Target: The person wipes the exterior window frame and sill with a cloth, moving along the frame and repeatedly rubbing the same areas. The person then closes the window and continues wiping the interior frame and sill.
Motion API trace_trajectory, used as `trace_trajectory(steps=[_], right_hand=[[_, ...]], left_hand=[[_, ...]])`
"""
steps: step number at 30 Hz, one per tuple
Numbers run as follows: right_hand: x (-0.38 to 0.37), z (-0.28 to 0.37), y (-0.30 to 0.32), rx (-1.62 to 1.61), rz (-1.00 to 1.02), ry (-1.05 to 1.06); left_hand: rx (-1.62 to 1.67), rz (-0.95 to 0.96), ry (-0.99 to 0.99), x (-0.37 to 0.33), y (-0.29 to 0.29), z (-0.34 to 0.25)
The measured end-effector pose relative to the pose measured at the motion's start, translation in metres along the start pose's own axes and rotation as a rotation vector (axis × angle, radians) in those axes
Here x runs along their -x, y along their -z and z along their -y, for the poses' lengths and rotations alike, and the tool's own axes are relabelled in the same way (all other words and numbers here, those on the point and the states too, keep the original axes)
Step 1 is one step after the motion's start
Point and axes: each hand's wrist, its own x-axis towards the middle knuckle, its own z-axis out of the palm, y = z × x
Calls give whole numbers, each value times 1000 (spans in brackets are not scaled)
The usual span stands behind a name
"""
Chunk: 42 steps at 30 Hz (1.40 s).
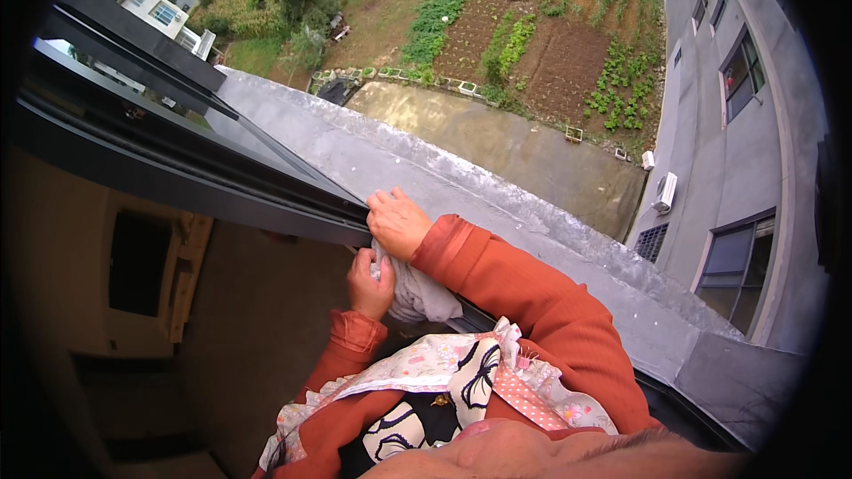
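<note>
My right hand (397,223) reaches across an open window, its fingers curled over the outer end of the dark window frame (293,213). Just below it, on the room side, my left hand (369,284) is closed with the thumb up, gripping a light grey cloth (422,295). The cloth runs up between both hands and hangs in a bunch over the lower window track. Whether the right fingers also pin some cloth against the frame is hidden.
Outside runs a grey concrete ledge (497,204), with a paved yard (497,137) and garden plots (568,71) far below. A grey building wall (710,160) with windows rises at right. Indoors, at lower left, are a dim floor (240,328) and a dark wall screen (140,263).
</note>
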Motion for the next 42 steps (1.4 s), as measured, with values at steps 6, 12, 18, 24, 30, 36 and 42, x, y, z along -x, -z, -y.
trace_trajectory(steps=[6, 12, 18, 24, 30, 36, 42], right_hand=[[1, -2, -3, 12, 14, 36], [8, -4, 1, 72, 10, 76], [17, -2, 16, 57, 120, 55], [17, 6, -12, 117, -56, -21], [1, -5, -10, -87, 68, -67], [15, -7, -1, -29, 99, 27], [21, 0, -11, 103, -10, -1]], left_hand=[[-2, 80, 11, -2, 8, -16], [33, 157, 81, 3, 10, -23], [-14, 150, 30, 10, 6, -28], [16, 81, -10, 3, -1, -23], [1, 120, 56, -10, -3, -8], [-8, 127, -2, 1, 1, -13], [39, 112, 15, 4, -5, -10]])
